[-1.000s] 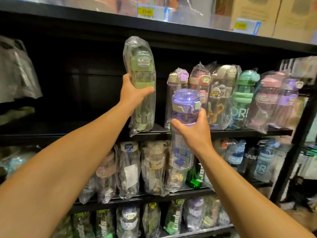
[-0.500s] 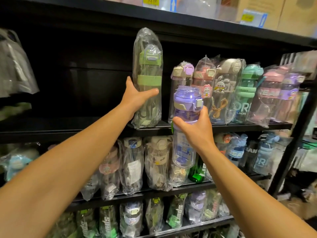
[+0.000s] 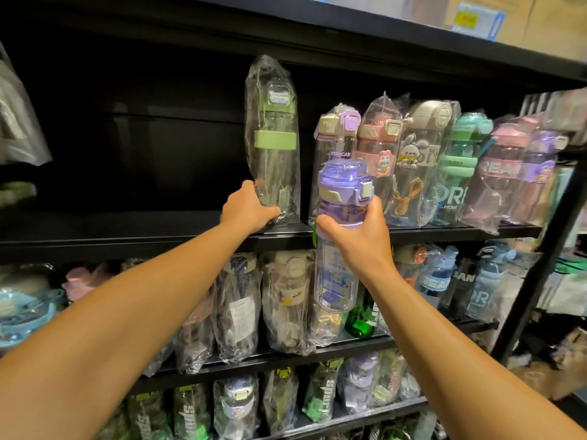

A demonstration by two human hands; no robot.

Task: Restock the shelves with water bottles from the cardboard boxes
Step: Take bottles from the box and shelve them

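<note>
Here the left hand (image 3: pixel 246 208) is gripping the base of a tall green-lidded bottle (image 3: pixel 273 144) in clear wrap, which is standing upright on the black shelf (image 3: pixel 127 239) just left of a row of wrapped bottles (image 3: pixel 422 163). The right hand (image 3: pixel 355 239) is curling round an unwrapped purple bottle (image 3: pixel 341 230), holding it upright in front of the shelf edge.

Head view: the right hand (image 3: pixel 355 239) covers the middle of the purple bottle (image 3: pixel 343 198), and the left hand (image 3: pixel 246 209) hides the lower left of the green-banded bottle (image 3: pixel 274 138), whose plastic wrap blurs its detail. The price tag (image 3: pixel 476 22) on the top shelf (image 3: pixel 349 14) is too blurred to read. Both forearms are cut off by the bottom edge, and the lowest shelf's bottles (image 3: pixel 241 404) by the same edge.
</note>
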